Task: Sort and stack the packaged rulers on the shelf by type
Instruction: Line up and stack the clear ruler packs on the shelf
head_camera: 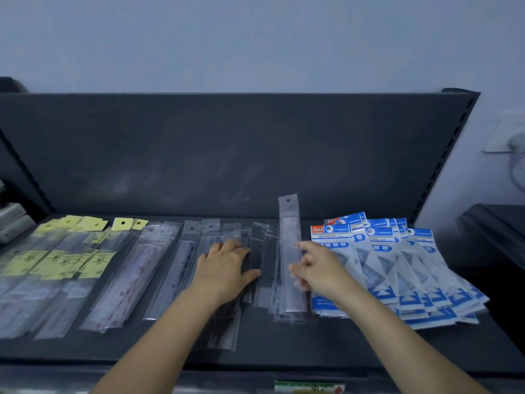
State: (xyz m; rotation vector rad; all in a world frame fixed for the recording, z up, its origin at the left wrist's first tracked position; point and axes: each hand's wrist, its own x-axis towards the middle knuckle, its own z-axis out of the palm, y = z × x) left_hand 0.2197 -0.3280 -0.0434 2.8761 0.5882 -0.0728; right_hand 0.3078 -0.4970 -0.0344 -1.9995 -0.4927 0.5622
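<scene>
Down at the bottom edge, a green label (309, 388) sits on the front lip of the shelf (284, 345), and two bare forearms stretch across the dark board. On to the middle: the left grip (224, 268) lies flat, fingers straight and spread, pressing on a loose pile of dark rulers (227, 322) in clear sleeves. Just beside it, the right grip (315, 270) is clamped, thumb and curled fingers pinching a clear packaged ruler (289, 231) about halfway along. That pack runs away from the camera, its hang-hole end tipped up in front of the back panel (227, 152), its near end over a small stack of clear packs (284, 315) of the same look.

Out to the right, a fan of blue-and-white geometry sets (397, 268) overlaps toward the shelf's end, touching the clear stack's edge. Left of the flat palm, a blue-printed clear pack (181, 265) lies lengthwise, then red-marked packs (130, 280), then a spread of yellow-carded rulers (56, 260) at the far left, some overlapping. All of them point their hang holes toward the back.

Behind everything the dark panel stands upright, a pale wall (255, 38) above it, and a white socket (504, 132) on the wall at far right, blurred.
</scene>
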